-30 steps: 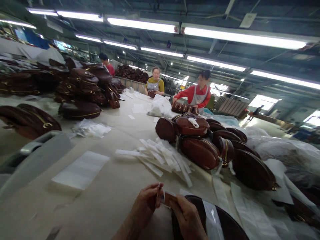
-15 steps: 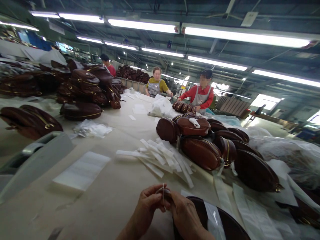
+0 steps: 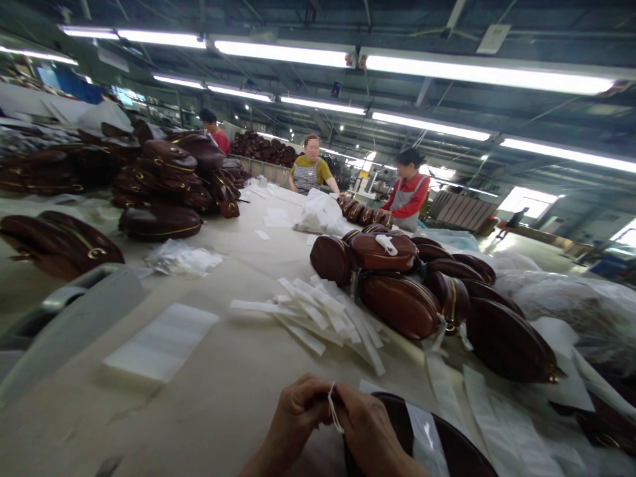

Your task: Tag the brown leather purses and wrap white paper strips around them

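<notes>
Low in the head view, my left hand (image 3: 294, 419) and my right hand (image 3: 370, 427) meet with their fingers closed. A thin white string (image 3: 334, 411) runs between the fingertips, its ends hanging down. Anything else pinched there is hidden by the fingers. Behind and beside my right wrist lies a dark brown leather bag (image 3: 460, 442), wrapped by a translucent white strip (image 3: 426, 437).
White paper strips (image 3: 318, 311) lie loose ahead of my hands. Brown leather bags (image 3: 397, 301) are heaped at right, more bags (image 3: 163, 179) at left. A white sheet stack (image 3: 161, 341) and a grey tape dispenser (image 3: 99, 311) sit left. Several co-workers (image 3: 408, 189) are across the table.
My hands have drawn closer together and dipped slightly. The string's ends now hang lower, and the brown piece seen between the fingers is covered. Across the table, a co-worker in red has turned aside.
</notes>
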The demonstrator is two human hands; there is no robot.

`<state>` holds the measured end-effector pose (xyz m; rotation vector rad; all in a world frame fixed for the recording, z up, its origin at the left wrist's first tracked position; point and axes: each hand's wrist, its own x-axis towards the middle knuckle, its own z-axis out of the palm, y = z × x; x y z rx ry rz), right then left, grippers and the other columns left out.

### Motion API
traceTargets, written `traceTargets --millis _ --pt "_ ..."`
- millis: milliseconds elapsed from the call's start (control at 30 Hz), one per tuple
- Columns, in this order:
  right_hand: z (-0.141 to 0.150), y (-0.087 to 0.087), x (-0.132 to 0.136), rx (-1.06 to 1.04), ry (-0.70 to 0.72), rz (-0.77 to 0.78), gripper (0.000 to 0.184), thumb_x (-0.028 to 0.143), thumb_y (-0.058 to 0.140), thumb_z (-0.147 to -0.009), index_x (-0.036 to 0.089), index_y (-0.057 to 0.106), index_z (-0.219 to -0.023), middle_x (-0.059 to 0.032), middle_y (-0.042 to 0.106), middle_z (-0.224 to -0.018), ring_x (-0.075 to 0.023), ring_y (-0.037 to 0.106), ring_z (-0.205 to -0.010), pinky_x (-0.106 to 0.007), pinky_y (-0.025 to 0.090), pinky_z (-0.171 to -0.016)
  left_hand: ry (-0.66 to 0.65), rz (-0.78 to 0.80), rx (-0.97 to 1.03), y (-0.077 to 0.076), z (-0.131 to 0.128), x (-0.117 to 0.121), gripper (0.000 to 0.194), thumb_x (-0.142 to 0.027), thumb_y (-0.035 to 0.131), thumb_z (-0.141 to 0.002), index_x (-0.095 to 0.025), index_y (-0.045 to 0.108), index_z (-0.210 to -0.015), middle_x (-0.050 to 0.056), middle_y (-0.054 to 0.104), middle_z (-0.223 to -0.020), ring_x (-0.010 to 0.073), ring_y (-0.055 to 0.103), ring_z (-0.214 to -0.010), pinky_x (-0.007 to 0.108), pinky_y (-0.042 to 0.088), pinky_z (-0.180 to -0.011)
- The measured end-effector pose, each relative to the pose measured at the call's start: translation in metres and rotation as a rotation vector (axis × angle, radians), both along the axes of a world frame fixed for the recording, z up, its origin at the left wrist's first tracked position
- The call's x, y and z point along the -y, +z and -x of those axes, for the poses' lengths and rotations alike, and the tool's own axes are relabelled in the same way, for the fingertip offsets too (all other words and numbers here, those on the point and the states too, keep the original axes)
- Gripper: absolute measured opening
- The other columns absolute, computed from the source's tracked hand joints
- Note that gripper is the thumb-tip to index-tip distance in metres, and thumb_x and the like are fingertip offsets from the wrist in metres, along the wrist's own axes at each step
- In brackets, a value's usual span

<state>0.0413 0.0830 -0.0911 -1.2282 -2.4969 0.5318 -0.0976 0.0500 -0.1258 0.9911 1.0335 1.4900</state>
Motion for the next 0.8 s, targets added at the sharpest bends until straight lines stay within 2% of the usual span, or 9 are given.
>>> traceTargets --millis 67,167,233,333,433,567,700,800 --pt "0.000 -0.003 0.000 -0.020 -0.038 -0.028 0.012 0.017 0.049 -0.083 0.018 0.058 -0.091 -0.0008 0.067 -0.067 -0.0151 0.064 -0.060 -0.021 0.040 -0.056 0.045 -0.029 -0.071 0.000 0.000 0.000 0.007 -0.016 0.067 -0.063 -0.017 0.073 -0.067 0.006 0.060 -0.069 0.0156 0.056 -0.060 0.023 0.045 -0.054" --pt "-0.001 -0.005 -0.001 -0.056 0.008 -0.140 0.039 0.013 0.051 -0.080 0.015 0.050 -0.119 -0.0028 0.066 -0.078 -0.0155 0.065 -0.067 -0.022 0.045 -0.061 0.097 -0.036 -0.101 -0.001 0.001 -0.001 0.005 -0.018 0.067 -0.064 -0.016 0.071 -0.063 0.007 0.062 -0.068 0.0171 0.056 -0.065 0.023 0.045 -0.059" --pt "-0.002 -0.006 -0.001 -0.068 0.105 -0.221 0.047 0.011 0.049 -0.081 0.020 0.047 -0.127 -0.0033 0.063 -0.085 -0.0140 0.064 -0.070 -0.021 0.047 -0.063 0.093 -0.015 -0.089 -0.002 0.001 -0.001 0.005 -0.020 0.066 -0.065 -0.016 0.070 -0.063 0.005 0.060 -0.065 0.0160 0.054 -0.062 0.022 0.044 -0.058" --pt "-0.003 -0.004 -0.001 -0.099 0.227 -0.313 0.036 0.015 0.046 -0.086 0.025 0.054 -0.120 -0.0011 0.057 -0.081 -0.0109 0.059 -0.067 -0.018 0.046 -0.061 0.103 0.036 -0.072 -0.005 0.004 -0.003 0.009 -0.023 0.066 -0.066 -0.016 0.067 -0.061 0.003 0.058 -0.059 0.0148 0.052 -0.058 0.022 0.041 -0.055" --pt "-0.003 0.000 0.000 -0.104 0.286 -0.415 0.022 0.023 0.044 -0.091 0.023 0.061 -0.104 -0.0002 0.051 -0.075 -0.0093 0.054 -0.062 -0.017 0.044 -0.057 0.125 0.027 -0.125 -0.004 0.009 -0.003 0.004 -0.019 0.067 -0.063 -0.017 0.068 -0.060 0.003 0.060 -0.059 0.0153 0.052 -0.059 0.022 0.041 -0.058" --pt "-0.002 0.004 0.000 -0.084 0.305 -0.479 0.024 0.027 0.039 -0.094 0.021 0.063 -0.088 0.0001 0.050 -0.071 -0.0089 0.052 -0.057 -0.018 0.042 -0.052 0.104 -0.034 -0.234 -0.001 0.011 -0.002 0.008 -0.013 0.066 -0.064 -0.018 0.070 -0.060 0.004 0.061 -0.062 0.0159 0.053 -0.061 0.023 0.040 -0.061" --pt "-0.002 0.004 0.001 -0.043 0.332 -0.493 0.024 0.021 0.039 -0.093 0.022 0.062 -0.086 0.0000 0.053 -0.070 -0.0095 0.053 -0.057 -0.018 0.042 -0.052 0.114 -0.048 -0.313 -0.002 0.010 -0.001 0.013 -0.009 0.064 -0.064 -0.020 0.071 -0.061 0.004 0.061 -0.062 0.0161 0.055 -0.061 0.022 0.039 -0.059" --pt "-0.004 0.003 0.003 -0.105 0.315 -0.502 0.020 0.018 0.040 -0.091 0.020 0.057 -0.082 0.0000 0.054 -0.071 -0.0096 0.053 -0.057 -0.019 0.042 -0.054 0.166 -0.038 -0.316 0.000 0.011 -0.001 0.009 -0.014 0.068 -0.064 -0.020 0.068 -0.058 0.003 0.060 -0.059 0.0147 0.052 -0.057 0.022 0.037 -0.056"
